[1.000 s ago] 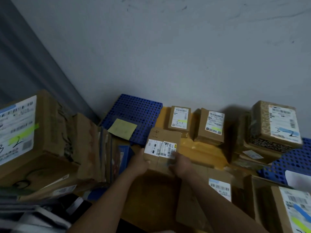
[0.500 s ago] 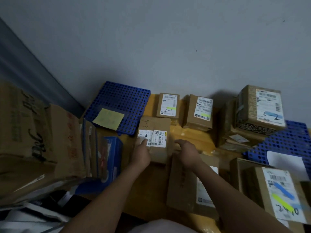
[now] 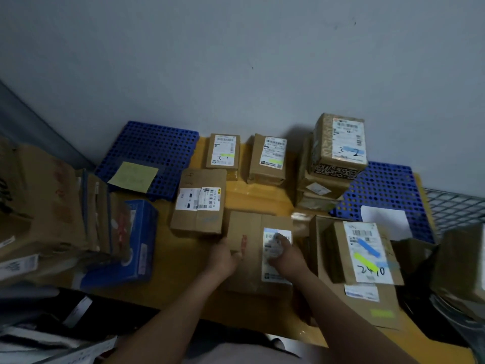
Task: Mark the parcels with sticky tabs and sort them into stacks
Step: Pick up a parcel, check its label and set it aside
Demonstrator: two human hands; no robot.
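Hands are working on a flat brown parcel (image 3: 252, 274) that is lying on the yellow surface (image 3: 257, 195) at centre front. The left hand (image 3: 223, 258) is grasping the parcel's left edge, fingers curled over it. The right hand (image 3: 287, 257) is resting on the parcel's white label (image 3: 275, 275); its fingers (image 3: 277, 240) are blurring, so whether they are pinching or pressing cannot be told.

Just behind and to the left, a taped parcel marked 4-3 (image 3: 199, 206) is lying flat. Against the wall, a small parcel marked 3-1 (image 3: 223, 153) and a second small parcel (image 3: 267, 158) are sitting side by side, each wearing a green tab. To their right, a parcel marked 3-2 (image 3: 338, 143) is topping a stack of cartons. Right of the hands, a parcel marked 2410 (image 3: 362, 253), wearing blue and yellow-green tabs, is sitting on a broader carton (image 3: 367, 308). Every box is staying sealed, hiding its contents.

A yellow sticky note (image 3: 133, 176) is lying on the left blue pallet (image 3: 157, 143).
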